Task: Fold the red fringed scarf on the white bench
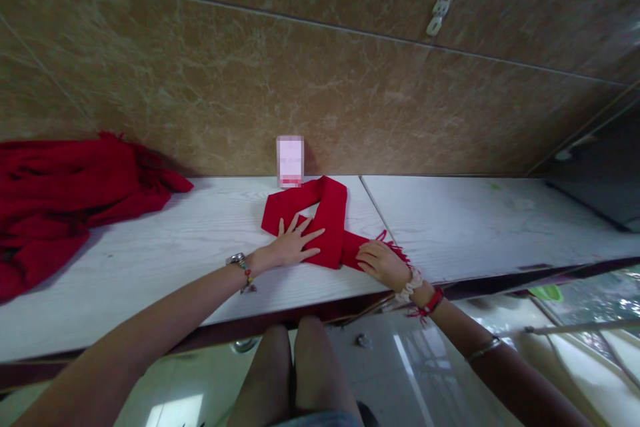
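A red scarf [333, 213] lies on the white wood-grain tabletop [200, 227], folded into a loop with a small gap in its middle. My left hand [293, 245] rests on the lower left of the loop, palm down, with its fingers spread. Toward the right, the scarf's fringed end [395, 248] sticks out from under the fold. My right hand [384, 264] lies on that end, palm down, its fingers bent slightly over the cloth and not gripping it. The fringe shows just beyond the right hand.
A heap of red cloth [65, 197] with fringe lies at the far left. A small pinkish-white card or box [290, 160], blurred out, stands against the brown marbled wall [225, 100]. A dark panel [600, 160] stands at the right end. A white hook [439, 16] is on the wall.
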The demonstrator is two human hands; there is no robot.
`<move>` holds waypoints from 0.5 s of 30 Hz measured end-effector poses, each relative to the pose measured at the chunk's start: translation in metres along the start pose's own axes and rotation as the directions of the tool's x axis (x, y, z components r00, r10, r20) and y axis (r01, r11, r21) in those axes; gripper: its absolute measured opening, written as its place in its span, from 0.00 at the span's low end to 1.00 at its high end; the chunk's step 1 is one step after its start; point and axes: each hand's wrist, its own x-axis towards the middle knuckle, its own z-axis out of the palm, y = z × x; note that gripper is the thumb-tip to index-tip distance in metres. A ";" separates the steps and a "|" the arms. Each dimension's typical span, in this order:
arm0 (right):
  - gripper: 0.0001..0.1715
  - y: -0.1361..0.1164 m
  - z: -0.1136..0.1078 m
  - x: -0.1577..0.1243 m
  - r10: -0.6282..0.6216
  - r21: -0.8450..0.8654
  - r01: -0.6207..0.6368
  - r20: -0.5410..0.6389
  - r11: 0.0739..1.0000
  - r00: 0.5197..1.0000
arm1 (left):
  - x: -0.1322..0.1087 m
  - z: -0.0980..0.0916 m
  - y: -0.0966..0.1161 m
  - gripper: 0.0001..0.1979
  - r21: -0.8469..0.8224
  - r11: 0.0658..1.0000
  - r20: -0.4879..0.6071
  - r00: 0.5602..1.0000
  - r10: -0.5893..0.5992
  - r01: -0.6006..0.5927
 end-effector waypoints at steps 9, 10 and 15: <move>0.19 -0.015 -0.002 0.002 0.144 -0.029 -0.145 -0.048 0.989 0.988 | 0.022 -0.014 0.040 0.12 0.064 0.895 -0.115 0.888 0.445 -0.440; 0.20 -0.016 0.000 0.000 0.151 -0.018 -0.152 -0.068 0.988 0.986 | 0.024 -0.014 0.045 0.10 0.071 0.884 -0.101 0.878 0.467 -0.462; 0.19 -0.013 0.015 -0.016 -0.003 -0.018 0.002 -0.062 1.000 0.998 | 0.029 -0.009 0.053 0.07 0.070 0.871 -0.072 0.868 0.491 -0.487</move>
